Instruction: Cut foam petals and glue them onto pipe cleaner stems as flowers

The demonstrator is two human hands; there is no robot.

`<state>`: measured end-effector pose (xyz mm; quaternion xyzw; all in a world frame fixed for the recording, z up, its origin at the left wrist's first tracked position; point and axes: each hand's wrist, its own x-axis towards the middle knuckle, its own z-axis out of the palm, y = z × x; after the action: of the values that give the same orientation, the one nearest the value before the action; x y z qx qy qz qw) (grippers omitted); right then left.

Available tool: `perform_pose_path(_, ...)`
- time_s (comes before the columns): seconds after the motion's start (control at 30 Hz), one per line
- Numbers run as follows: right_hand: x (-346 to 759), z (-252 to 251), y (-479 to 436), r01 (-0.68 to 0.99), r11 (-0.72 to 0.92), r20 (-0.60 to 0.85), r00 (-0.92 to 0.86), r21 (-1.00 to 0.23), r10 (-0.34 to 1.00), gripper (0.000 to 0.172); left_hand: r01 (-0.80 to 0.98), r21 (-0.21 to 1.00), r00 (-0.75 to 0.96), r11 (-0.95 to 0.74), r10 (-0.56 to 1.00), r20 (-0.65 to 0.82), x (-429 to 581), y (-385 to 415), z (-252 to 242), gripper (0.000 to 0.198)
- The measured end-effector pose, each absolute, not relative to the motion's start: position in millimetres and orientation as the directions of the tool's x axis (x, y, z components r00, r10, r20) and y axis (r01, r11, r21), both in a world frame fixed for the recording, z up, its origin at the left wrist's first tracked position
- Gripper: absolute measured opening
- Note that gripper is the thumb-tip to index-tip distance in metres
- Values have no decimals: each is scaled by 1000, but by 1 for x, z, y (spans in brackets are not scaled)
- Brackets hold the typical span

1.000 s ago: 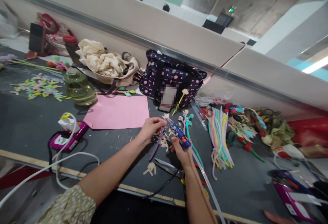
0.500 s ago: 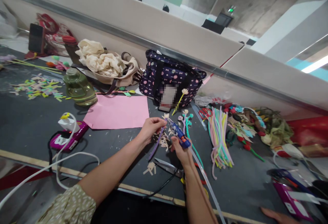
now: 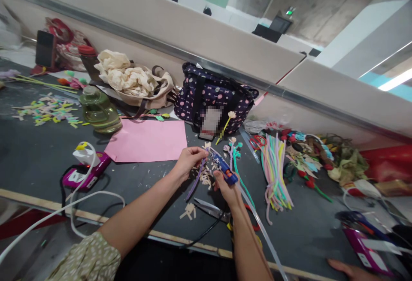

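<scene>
My left hand (image 3: 190,161) pinches a purple stem (image 3: 197,182) topped by a small cream flower (image 3: 207,145). Wrapped in my right hand (image 3: 228,188) is a blue glue gun (image 3: 225,166), its nozzle end close to the flower. A long clear glue stick (image 3: 264,232) trails from the back of the gun. Beneath the hands lie cream scraps (image 3: 206,179) on the dark table. Scissors (image 3: 210,208) rest between my forearms, partly hidden by the right wrist.
Pink paper (image 3: 148,140) lies left, near a green bottle (image 3: 99,111) and a purple power strip (image 3: 86,176). Behind stands a dotted bag (image 3: 212,94). Pastel stems (image 3: 277,171) are bundled to the right. Another person's hand (image 3: 344,268) shows at bottom right.
The glue gun and my right hand have shifted very slightly left. My left hand has hardly moved.
</scene>
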<state>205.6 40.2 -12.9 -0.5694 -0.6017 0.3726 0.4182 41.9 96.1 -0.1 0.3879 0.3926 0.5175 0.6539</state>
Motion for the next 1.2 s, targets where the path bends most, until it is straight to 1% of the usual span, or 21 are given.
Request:
perform_pose_path(0.07, 207, -11, 41, 374, 58, 60, -6, -926, 998, 44, -379, 910, 155, 167, 981, -116, 42, 97, -1, 30)
perform_pose_path(0.13, 209, -9, 41, 374, 38, 53, 29, -926, 998, 44, -391, 902, 150, 181, 980, -132, 41, 98, -1, 30)
perform_pose_path(0.27, 214, -8, 46, 350, -31, 51, 223, -936, 974, 36, -448, 865, 109, 225, 974, -197, 39, 100, 0, 30)
perform_pose_path(0.37, 218, -11, 52, 369, -87, 22, 281, -925, 959, 32, -484, 842, 81, 239, 970, -229, 38, 101, 1, 30)
perform_pose_path(0.43, 221, -16, 56, 440, -74, 39, 244, -895, 969, 28, -492, 834, 78, 249, 967, -242, 38, 101, 1, 30)
perform_pose_path(0.53, 226, -20, 59, 561, 20, 117, 138, -827, 984, 22, -503, 824, 80, 262, 963, -257, 39, 101, 1, 29)
perform_pose_path(0.6, 229, -20, 59, 612, 63, 136, 74, -788, 988, 19, -507, 821, 79, 262, 963, -258, 39, 101, 2, 29)
perform_pose_path(0.7, 234, -16, 57, 690, 71, 105, 7, -720, 994, 16, -514, 819, 72, 254, 965, -253, 39, 100, 3, 29)
perform_pose_path(0.9, 241, -11, 52, 795, -4, -56, -37, -606, 998, 14, -519, 818, 81, 247, 967, -241, 39, 100, 2, 29)
perform_pose_path(1.0, 238, -11, 49, 837, 31, -59, -75, -547, 995, 18, -520, 818, 75, 246, 967, -243, 39, 100, 1, 29)
perform_pose_path(1.13, 230, -12, 48, 909, 56, -55, -86, -414, 995, 22, -516, 818, 70, 253, 965, -254, 39, 101, 1, 29)
perform_pose_path(1.2, 229, -13, 49, 920, 62, -39, -83, -388, 996, 22, -513, 821, 72, 250, 966, -249, 39, 101, 0, 29)
